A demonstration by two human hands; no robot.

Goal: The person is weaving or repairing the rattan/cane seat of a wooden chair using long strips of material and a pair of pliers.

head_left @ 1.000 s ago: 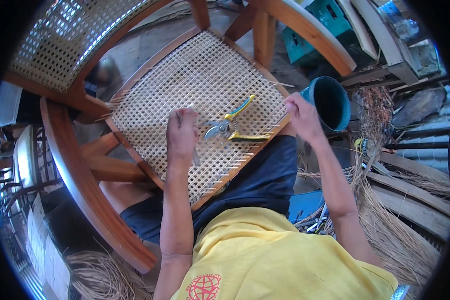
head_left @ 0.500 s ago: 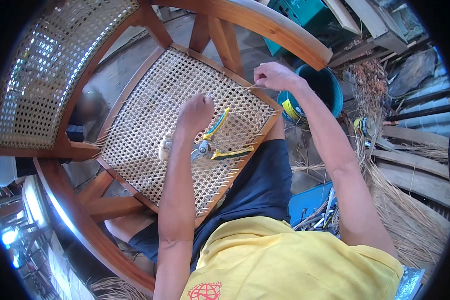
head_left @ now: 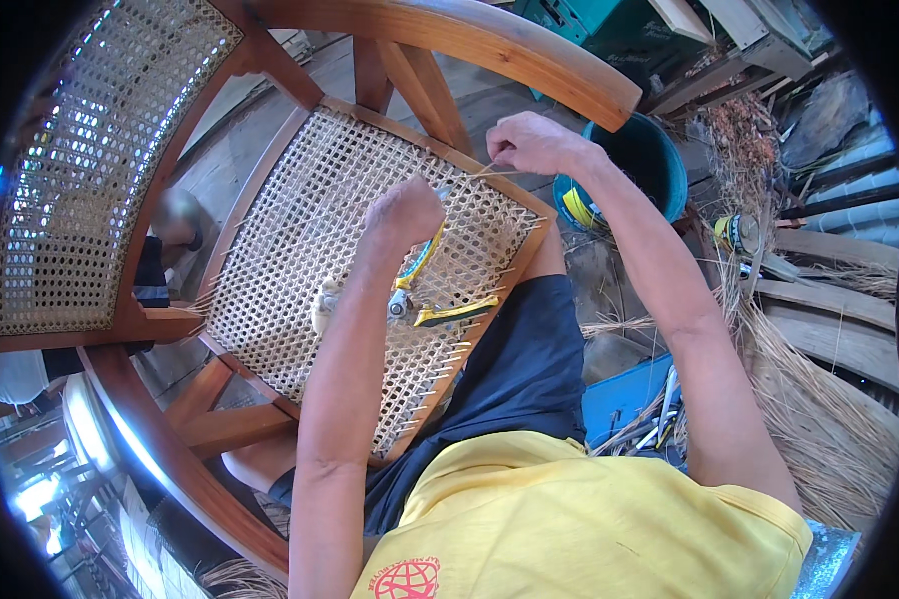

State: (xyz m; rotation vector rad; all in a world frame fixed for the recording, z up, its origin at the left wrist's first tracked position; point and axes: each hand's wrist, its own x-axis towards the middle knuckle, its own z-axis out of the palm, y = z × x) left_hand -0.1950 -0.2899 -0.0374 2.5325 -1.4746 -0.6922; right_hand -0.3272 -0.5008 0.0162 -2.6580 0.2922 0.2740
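A wooden chair's woven cane seat [head_left: 300, 220] lies tilted in front of me. Over its far right part, my left hand [head_left: 405, 212] is closed in a fist; a small pale, metallic-looking tip shows beside its fingers, but what they grip is mostly hidden. My right hand [head_left: 534, 145] pinches a thin cane strand [head_left: 486, 171] just beyond the seat's far right edge, and the strand runs toward the left hand. Hand shears [head_left: 454, 311] with yellow and dark green handles rest on the weave, partly behind my left forearm. A pale object [head_left: 322, 307] pokes out beside that forearm.
The cane backrest [head_left: 100, 190] rises at the left, and a curved wooden armrest [head_left: 469, 40] arches across the far side. A teal bucket [head_left: 672, 165] stands right of my right hand. Loose cane strands [head_left: 819, 419] lie at the right. Another person [head_left: 175, 225] shows behind the chair.
My left hand has moved right, nearer the strand, and now covers part of the shears. My right hand has shifted slightly left and up. The chair appears a little shifted in view.
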